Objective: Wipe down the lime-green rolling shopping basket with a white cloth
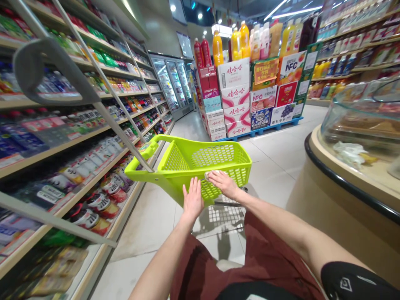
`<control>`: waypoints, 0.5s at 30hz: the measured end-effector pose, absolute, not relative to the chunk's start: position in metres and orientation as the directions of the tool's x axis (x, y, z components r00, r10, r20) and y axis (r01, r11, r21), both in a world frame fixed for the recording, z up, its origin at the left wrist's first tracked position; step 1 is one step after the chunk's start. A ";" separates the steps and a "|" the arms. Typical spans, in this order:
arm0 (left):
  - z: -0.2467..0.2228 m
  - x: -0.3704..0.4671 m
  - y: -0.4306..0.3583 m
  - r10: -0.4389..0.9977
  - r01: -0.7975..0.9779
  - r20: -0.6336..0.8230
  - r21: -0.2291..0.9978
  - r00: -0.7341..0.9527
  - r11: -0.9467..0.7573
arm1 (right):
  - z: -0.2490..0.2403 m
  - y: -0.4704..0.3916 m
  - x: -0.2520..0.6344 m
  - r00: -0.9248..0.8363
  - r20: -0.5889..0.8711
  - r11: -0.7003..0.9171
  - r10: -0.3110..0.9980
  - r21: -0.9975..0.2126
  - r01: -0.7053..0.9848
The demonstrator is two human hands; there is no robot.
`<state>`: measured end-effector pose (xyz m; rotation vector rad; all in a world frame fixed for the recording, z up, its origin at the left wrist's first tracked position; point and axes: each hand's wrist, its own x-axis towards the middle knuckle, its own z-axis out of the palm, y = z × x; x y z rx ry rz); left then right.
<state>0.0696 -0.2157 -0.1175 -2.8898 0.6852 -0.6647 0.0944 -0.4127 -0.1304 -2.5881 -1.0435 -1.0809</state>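
A lime-green shopping cart basket [175, 177] with perforated sides stands before me, its inside bare. My left hand [193, 198] lies flat by the near side wall, fingers stretched out, with nothing in it. Whether it touches the plastic I cannot tell. On the near rim is my right hand [224, 183], pressing a small crumpled white tissue [208, 176] under its fingertips. The tissue is mostly hidden by the fingers. A grey bar with a looped plastic end [46, 75] crosses the left foreground.
Drink shelves [93, 162] line the left side. Stacked cartons [234, 100] topped with juice bottles stand on a blue pallet [265, 130] ahead. At right curves a beige counter [343, 183] with a black bumper. Glass-door fridges [175, 81] are at the back.
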 end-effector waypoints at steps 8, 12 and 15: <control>-0.111 0.067 -0.260 -0.558 -0.514 0.328 -0.217 0.763 -0.830 | -0.170 -0.451 0.096 0.560 0.594 -0.767 0.577 0.159 0.621; -0.119 0.066 -0.272 -0.598 -0.554 0.275 -0.226 0.753 -0.802 | -0.188 -0.463 0.083 0.579 0.562 -0.764 0.590 0.155 0.627; -0.120 0.071 -0.279 -0.591 -0.546 0.272 -0.229 0.760 -0.806 | -0.167 -0.474 0.082 0.551 0.644 -0.782 0.530 0.120 0.612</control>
